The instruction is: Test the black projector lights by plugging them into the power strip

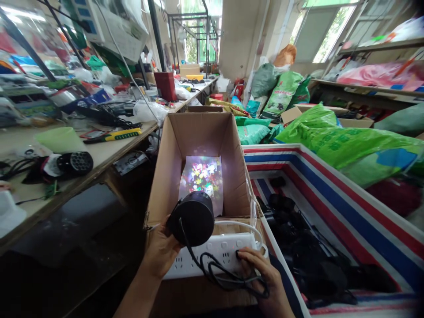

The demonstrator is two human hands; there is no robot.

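Observation:
My left hand [161,248] is closed around the side of a round black projector light [196,219], holding it at the near edge of an open cardboard box [202,132]. Inside the box, coloured patterns of light fall on a pale sheet [202,176]. A white power strip [228,242] lies across the front, below the light. My right hand [260,270] pinches a small black plug [238,254] at the strip's right end. From the light, a looped black cord [215,274] hangs over the strip toward my right hand.
To the right, a striped bag [334,198] holds several black items. A cluttered workbench [109,154] runs along the left, with another black lamp [75,162] and a yellow-green tool [122,134] on it. Green sacks [331,137] are piled beyond the striped bag.

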